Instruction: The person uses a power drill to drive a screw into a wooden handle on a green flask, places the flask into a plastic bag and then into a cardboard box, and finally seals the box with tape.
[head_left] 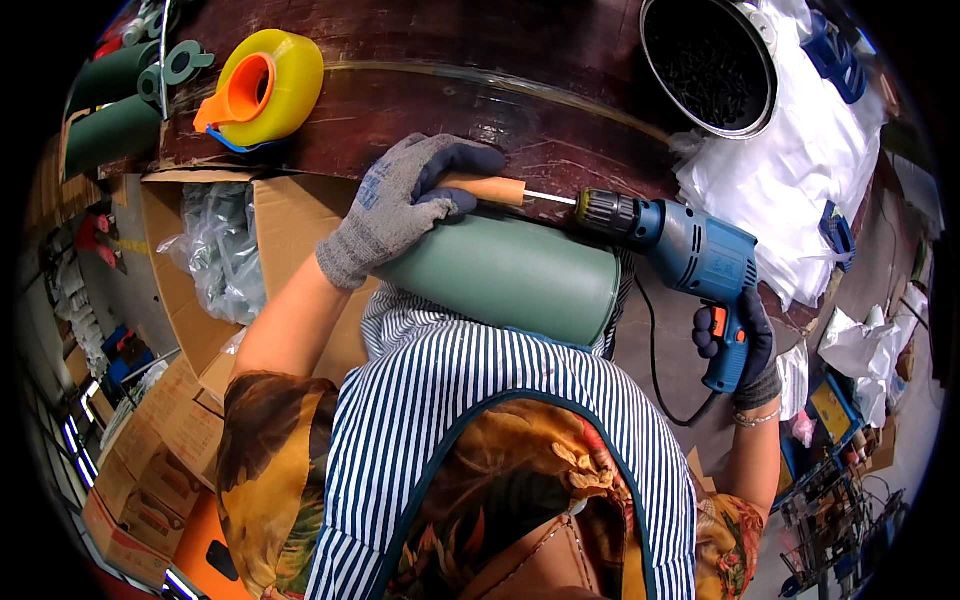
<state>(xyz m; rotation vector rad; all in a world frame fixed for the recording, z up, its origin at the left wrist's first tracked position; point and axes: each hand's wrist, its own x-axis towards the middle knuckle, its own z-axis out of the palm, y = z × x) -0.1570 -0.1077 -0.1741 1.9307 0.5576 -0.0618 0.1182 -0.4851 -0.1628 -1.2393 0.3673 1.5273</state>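
My left hand (395,210), in a grey glove with dark fingertips, is closed around a short light-brown wooden handle (492,189). The handle lies along the top of a green cylinder (510,275), which rests across my lap at the table edge. My right hand (758,345), also gloved, grips a blue electric drill (705,245) by its handle, fingers by the orange trigger. From the drill's black chuck a slim silver bit (550,199) points left and meets the end of the wooden handle. The far end of that handle is hidden under my left fingers.
A yellow tape roll with an orange core (290,90) stands on the dark red table (440,100). Far right is a round tin of dark screws (705,70) beside white plastic bags (785,170). Left sits an open cardboard box (290,230); a black cord (655,350) hangs from the drill.
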